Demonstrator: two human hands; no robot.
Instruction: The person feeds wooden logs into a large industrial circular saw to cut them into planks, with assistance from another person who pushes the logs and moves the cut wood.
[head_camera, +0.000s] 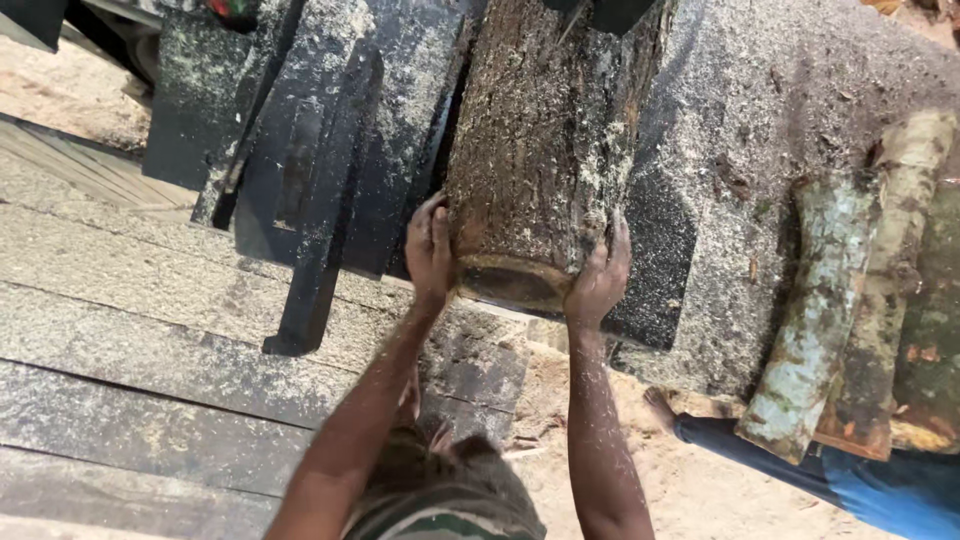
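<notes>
Both hands are on the near end of a thick, bark-covered log (545, 140) that lies lengthwise on a dark metal worktop (740, 130) dusted all over with pale sawdust. The left hand (430, 250) is pressed flat against the log's left flank, fingers pointing up along the bark and thumb near the cut face; the right hand (600, 275) cups the right flank just above the lower edge, fingers spread against the bark. Neither hand closes around the log — it is far too broad — so both are held wide, palms against its sides, with the log clamped between them. The log's cut end faces the person, its rim showing a lighter ring of wood below the rough brown bark, and the far end runs up out of view at the top of the frame. To the left of the log stand dark steel rails and brackets (330, 170), also powdered with sawdust, with one long bar reaching down toward weathered grey planks (130, 330) that cover the lower left. To the right, well apart from the held log, several slimmer logs (850, 300) with mottled green and grey bark lie side by side on the worktop's edge. Below them, a bare foot (660, 405) and a leg in blue trousers (800, 465) of another person show on the sawdust-covered ground.
</notes>
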